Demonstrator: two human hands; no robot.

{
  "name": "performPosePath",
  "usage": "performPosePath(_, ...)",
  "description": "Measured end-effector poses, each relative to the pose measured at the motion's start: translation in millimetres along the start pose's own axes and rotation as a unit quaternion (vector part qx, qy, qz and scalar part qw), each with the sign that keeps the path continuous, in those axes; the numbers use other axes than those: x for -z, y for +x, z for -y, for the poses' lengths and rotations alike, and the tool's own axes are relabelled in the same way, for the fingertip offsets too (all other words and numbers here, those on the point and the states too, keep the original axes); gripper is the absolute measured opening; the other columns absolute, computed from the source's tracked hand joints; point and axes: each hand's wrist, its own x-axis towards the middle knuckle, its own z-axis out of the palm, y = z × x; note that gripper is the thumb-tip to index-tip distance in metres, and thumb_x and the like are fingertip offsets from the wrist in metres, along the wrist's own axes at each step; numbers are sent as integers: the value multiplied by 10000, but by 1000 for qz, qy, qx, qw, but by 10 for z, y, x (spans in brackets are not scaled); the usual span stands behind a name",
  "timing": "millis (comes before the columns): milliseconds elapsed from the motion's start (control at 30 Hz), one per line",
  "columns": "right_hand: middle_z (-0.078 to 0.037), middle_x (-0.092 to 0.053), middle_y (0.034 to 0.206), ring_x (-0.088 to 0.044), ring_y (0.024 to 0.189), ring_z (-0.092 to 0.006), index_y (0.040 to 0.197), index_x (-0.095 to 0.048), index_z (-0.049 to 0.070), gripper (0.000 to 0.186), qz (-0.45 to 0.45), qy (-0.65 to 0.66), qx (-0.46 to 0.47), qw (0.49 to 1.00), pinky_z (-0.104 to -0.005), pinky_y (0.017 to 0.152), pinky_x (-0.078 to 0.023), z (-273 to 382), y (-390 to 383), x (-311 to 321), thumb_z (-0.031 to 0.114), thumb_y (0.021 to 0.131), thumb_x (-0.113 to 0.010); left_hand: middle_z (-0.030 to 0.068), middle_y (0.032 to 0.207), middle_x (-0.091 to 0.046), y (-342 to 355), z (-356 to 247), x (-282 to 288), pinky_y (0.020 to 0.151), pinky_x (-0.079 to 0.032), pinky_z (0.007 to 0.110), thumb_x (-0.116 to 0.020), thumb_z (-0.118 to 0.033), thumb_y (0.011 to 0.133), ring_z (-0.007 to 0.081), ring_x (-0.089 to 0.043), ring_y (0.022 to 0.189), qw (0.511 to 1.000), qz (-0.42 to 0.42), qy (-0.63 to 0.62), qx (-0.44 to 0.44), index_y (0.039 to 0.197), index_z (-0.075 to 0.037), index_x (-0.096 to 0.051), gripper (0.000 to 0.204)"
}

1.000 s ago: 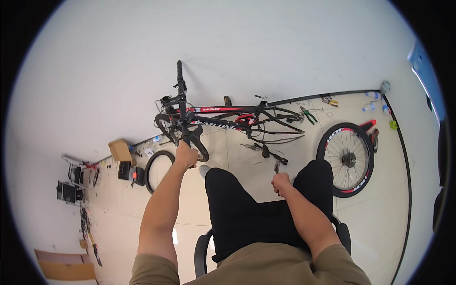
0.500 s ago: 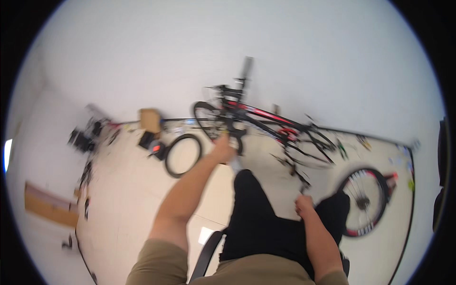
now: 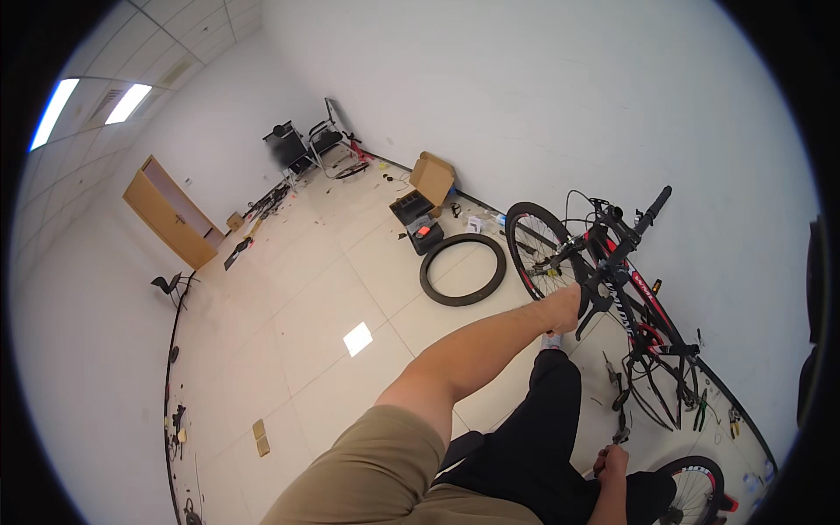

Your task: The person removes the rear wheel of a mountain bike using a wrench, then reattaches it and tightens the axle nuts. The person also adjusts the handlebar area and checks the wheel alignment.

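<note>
I have my left hand (image 3: 562,308) closed on the handlebar (image 3: 648,210) of a black and red bicycle frame (image 3: 643,287), with its front wheel (image 3: 530,229) attached. The frame leans near the white wall. Low at the right, my right hand (image 3: 610,461) is closed round what looks like a metal wrench (image 3: 620,436), above my black-trousered leg. Green-handled pliers (image 3: 701,409) and yellow-handled pliers (image 3: 735,423) lie beside the frame. A wheel with red rim markings (image 3: 693,483) is at the bottom right.
A loose tyre (image 3: 464,296) lies on the tiled floor by a black tool case (image 3: 416,226) and cardboard box (image 3: 431,184). Chairs (image 3: 324,140) stand in the far corner. A wooden door (image 3: 171,214) is ajar on the left, near another chair (image 3: 173,284).
My view has swung left and up, showing more of the room, so the bicycle now sits further right. My hands keep their grips; the left arm now reaches toward the right.
</note>
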Motion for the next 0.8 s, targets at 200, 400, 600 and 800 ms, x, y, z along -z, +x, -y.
performPosePath(200,-61,-448,661,-343,440,-135,771,-452,23,117,8,0,-2,1000,-321,405,-250,22,-67,-13,17,888,-449,359,965,-622,17,-52,23,456,-581,452,-616,68,764,413,-720,695,1000,4,10,-20,1071,110,-376,392)
performPosePath(400,-50,-449,667,-331,442,-129,768,-429,40,114,12,32,0,999,-302,400,-254,-42,35,2,26,875,-464,355,922,-634,-35,-155,76,473,-580,459,-596,81,767,410,-718,663,1000,11,-17,-11,1062,115,-374,371)
performPosePath(600,-47,-445,647,-342,426,-129,765,-430,42,115,9,22,2,1000,-296,387,-259,-47,47,23,41,873,-469,352,893,-642,-41,-180,86,493,-583,468,-600,82,760,411,-719,666,1000,18,2,-13,1072,117,-369,389)
performPosePath(800,-50,-439,631,-346,416,-135,751,-430,49,124,10,27,-6,1000,-300,380,-257,-24,54,-5,46,868,-471,368,943,-640,30,-72,21,520,-596,461,-638,62,744,426,-723,738,999,3,22,-34,1096,126,-381,441)
